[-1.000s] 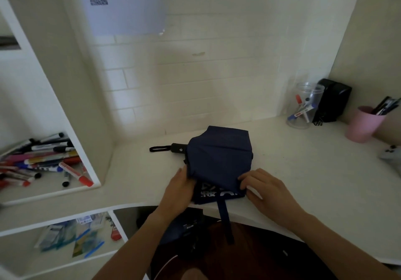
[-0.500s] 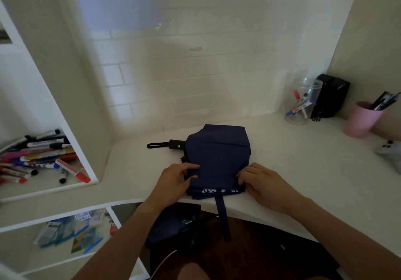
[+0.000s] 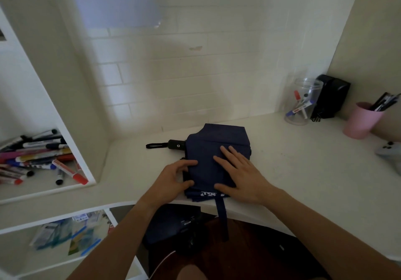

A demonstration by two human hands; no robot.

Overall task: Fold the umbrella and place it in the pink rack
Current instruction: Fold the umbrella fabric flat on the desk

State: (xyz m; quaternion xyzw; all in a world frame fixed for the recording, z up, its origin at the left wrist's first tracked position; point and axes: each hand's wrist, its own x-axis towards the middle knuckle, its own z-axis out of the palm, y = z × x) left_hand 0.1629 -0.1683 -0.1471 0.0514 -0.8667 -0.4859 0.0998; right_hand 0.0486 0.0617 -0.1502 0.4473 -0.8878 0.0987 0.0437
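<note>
A navy blue umbrella lies collapsed on the white desk, its cloth flattened into a wide bundle. Its black handle with a wrist loop points left. A closing strap hangs over the desk's front edge. My left hand pinches the bundle's left edge, thumb and fingers on the cloth. My right hand lies flat on top of the cloth, fingers spread, pressing it down. The pink rack, a pink cup holding dark pens, stands at the far right of the desk.
A clear jar with markers and a black box stand in the back right corner. A grey controller lies at the right edge. The shelf on the left holds several markers. A dark bag sits below the desk.
My right hand has moved from the bundle's lower right edge up onto its top and now lies flat. My left hand stays at the left edge. The camera has tilted slightly.
</note>
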